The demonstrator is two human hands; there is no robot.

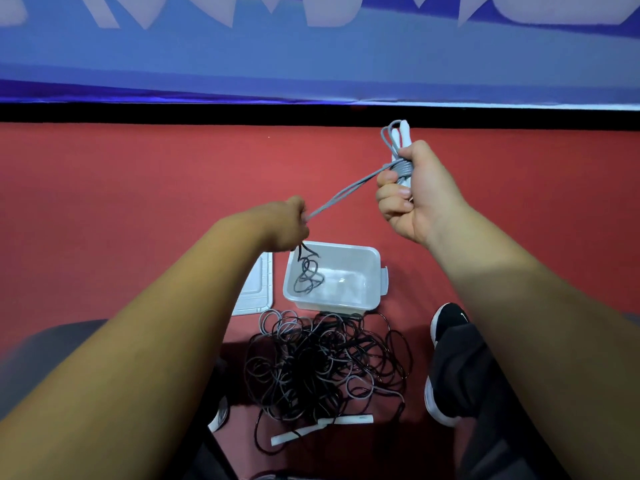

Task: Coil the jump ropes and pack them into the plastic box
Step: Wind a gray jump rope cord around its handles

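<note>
While the lid [254,289] lies flat on the red floor just left of the box, the left hand [289,225] is closed in a fist around a grey jump rope [346,192], holding the strand taut as it slants up to the right. Below that hand sits the clear plastic box [375,268]. A dark loose loop [306,277] shows over its left half, and I cannot tell whether it lies inside or dangles from the fist. In front of the box is a tangled pile of ropes [322,365] with white handles [346,420] near its front edge. Further right, the right hand [415,192] grips the bundle [401,168], fingers curled round the folded rope and its white handles where the strand is wrapped across.

The likely trouble is lost tension. If the fist slips, the wraps would probably slacken and the bundle spring open. A hanging tail could also snag the pile.
</note>
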